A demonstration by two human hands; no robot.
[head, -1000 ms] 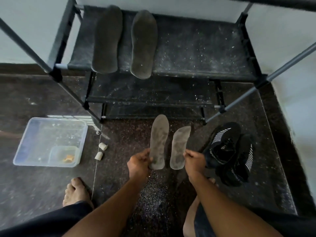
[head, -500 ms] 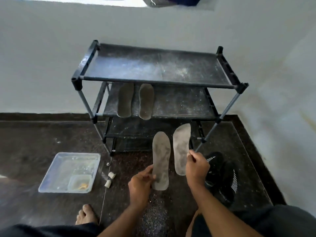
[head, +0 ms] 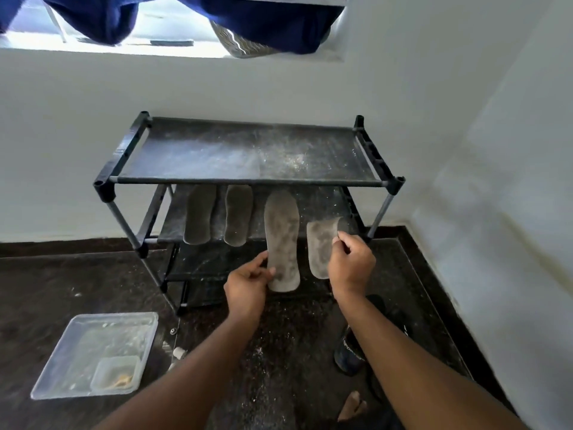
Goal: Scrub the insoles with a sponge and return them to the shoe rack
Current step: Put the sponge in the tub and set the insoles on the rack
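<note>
The left hand (head: 248,282) pinches one pale insole (head: 282,240) by its heel and the right hand (head: 352,263) pinches a second insole (head: 321,248) at its side edge, both angled toward the middle shelf (head: 316,209) of the shoe rack (head: 245,181), likely for sliding in; two darker insoles (head: 217,217) fill that shelf's left front edge, so the right half suits; the top shelf's front bar overhangs the way in.

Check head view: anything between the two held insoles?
Nothing solid. The left-hand insole and right-hand insole are apart; the gap shows only the shoe rack shelf and dark floor behind them.
</note>
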